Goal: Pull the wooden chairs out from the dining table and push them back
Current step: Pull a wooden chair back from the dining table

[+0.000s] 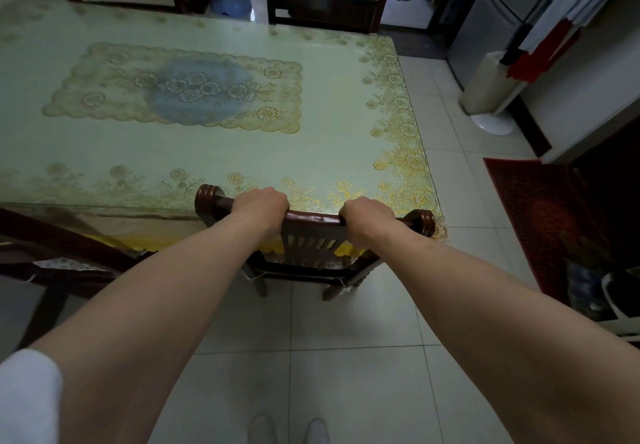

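A dark wooden chair (313, 219) stands at the near side of the dining table (332, 131), close to its right corner. Its seat is tucked partly under the table edge. My left hand (260, 205) grips the chair's top rail on the left. My right hand (367, 214) grips the same rail on the right. Both arms are stretched forward. The table has a pale green cover with gold flower patterns and a lace mat (104, 93) in the middle.
Another wooden chair (48, 253) stands to the left at the near side, and one more chair (322, 3) at the far side. A red mat (540, 221) and shoes (620, 291) lie on the right. Pale floor tiles (346, 357) lie beneath me, with my feet (289, 429) at the bottom.
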Available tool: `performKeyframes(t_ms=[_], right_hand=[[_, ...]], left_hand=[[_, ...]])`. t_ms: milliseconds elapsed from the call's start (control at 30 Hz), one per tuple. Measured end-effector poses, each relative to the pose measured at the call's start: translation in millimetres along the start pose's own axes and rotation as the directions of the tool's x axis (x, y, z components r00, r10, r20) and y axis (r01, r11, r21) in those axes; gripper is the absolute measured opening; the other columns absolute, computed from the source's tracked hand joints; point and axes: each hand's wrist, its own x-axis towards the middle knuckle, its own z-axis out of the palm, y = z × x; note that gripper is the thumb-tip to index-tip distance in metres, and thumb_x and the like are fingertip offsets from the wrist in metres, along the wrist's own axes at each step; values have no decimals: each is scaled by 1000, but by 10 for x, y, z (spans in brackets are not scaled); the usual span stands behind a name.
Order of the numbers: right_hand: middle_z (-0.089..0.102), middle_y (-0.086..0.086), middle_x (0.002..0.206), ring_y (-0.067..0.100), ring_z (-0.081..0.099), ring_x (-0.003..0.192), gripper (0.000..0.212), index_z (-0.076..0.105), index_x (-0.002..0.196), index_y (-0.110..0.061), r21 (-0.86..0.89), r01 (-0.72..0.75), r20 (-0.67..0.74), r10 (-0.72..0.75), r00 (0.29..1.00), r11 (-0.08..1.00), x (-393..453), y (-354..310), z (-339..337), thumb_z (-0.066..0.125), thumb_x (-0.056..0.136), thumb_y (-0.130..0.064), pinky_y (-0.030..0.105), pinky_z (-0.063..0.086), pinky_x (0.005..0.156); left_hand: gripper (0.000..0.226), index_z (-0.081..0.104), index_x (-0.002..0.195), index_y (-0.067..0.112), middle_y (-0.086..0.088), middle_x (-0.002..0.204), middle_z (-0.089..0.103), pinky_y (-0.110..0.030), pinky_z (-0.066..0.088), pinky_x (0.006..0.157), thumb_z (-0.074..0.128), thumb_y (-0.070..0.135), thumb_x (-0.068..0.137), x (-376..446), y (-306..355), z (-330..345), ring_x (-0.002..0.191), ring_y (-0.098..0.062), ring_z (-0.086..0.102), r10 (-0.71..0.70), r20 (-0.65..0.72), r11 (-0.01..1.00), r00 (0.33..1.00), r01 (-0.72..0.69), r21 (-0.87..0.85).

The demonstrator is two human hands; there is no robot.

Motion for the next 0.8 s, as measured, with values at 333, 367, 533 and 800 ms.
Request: performKeyframes(t_ms=[333,367,533,800], right_hand=[[47,2,75,27,52,69,23,64,95,-12,-21,13,-13,-13,1000,1000,-324,-89,99,57,80,3,32,39,55],[47,2,74,27,52,68,22,64,95,-13,-24,17,-14,-17,1000,1000,-362,-99,117,57,80,3,32,39,55],[47,1,70,26,53,67,22,65,94,-14,-34,34,-22,-35,999,999,-556,-135,177,58,80,2,31,41,54],[49,1,71,22,51,62,23,66,96,-13,-61,71,-13,-72,997,996,-890,-220,200,63,78,2,32,40,53]], left_hand=[[19,66,101,19,0,88,56,-34,43,63,59,7,87,-374,120,110,82,-25,58,-45,-1,999,999,45,13],[20,67,102,19,0,89,57,-34,43,64,60,7,88,-417,132,133,82,-25,59,-47,0,999,999,47,13],[16,66,98,21,1,85,53,-36,44,65,62,10,87,-618,188,217,80,-24,55,-43,12,999,999,43,-15],[14,62,93,18,1,77,48,-36,43,61,61,6,86,-977,261,254,75,-23,54,-57,38,998,998,57,-9]])
